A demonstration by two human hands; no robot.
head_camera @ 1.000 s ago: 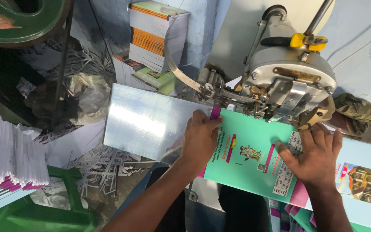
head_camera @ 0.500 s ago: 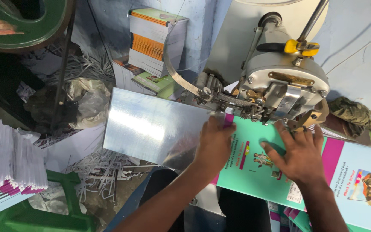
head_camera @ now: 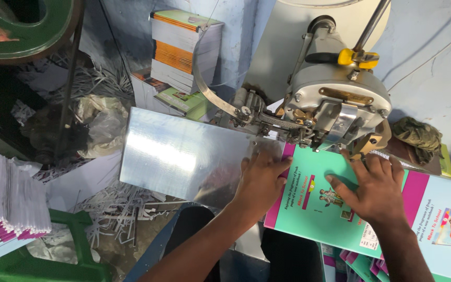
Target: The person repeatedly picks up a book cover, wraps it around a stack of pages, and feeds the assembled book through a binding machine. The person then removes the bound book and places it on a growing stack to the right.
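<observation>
A teal and magenta booklet (head_camera: 314, 219) lies open, cover up, on the shiny metal table (head_camera: 178, 151) of a grey stitching machine (head_camera: 335, 104). My left hand (head_camera: 259, 183) lies flat at the booklet's left edge, partly on the metal plate. My right hand (head_camera: 374, 190) presses flat on the cover just below the machine head, fingers spread. The booklet's spine sits under the stitching head.
A stack of bound books (head_camera: 181, 47) stands at the back. A pile of folded booklets (head_camera: 6, 203) rests at the left on a green stool (head_camera: 69, 256). Paper trimmings (head_camera: 116, 209) litter the floor. A crumpled cloth (head_camera: 418, 136) lies right of the machine.
Both hands have slid the booklet to the left along the table under the machine head. My right hand moved left with it and stays flat on the cover.
</observation>
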